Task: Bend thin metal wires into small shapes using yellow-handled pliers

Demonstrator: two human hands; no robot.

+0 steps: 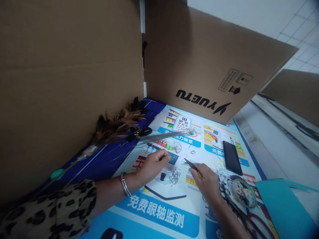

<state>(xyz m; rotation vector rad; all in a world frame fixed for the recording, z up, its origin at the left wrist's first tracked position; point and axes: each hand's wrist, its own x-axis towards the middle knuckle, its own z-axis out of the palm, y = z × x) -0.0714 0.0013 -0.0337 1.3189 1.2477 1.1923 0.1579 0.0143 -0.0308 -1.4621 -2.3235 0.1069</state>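
Observation:
My right hand (pixel 206 181) is closed around small pliers (pixel 193 167), whose narrow jaws point up and left. At their tips is a thin curved wire (pixel 183 156), faint against the printed sheet. My left hand (pixel 155 162) is closed in a pinch beside it and seems to hold the wire's other end, though the fingertips hide most of this. Below and between the hands lies a tangle of bent wire pieces (pixel 174 176). A second small wire cluster (pixel 177 146) sits farther back. Beyond my left hand rests a bundle of long straight wires (pixel 169 134).
Cardboard panels (pixel 199 63) stand at the left and back. Brown feathers (pixel 114 126) lie along the left panel. To the right are a black phone (pixel 232 157), a round tin (pixel 243 192), red-handled scissors (pixel 259 225) and a teal folder (pixel 284 205). A printed sheet (pixel 139 225) covers the table.

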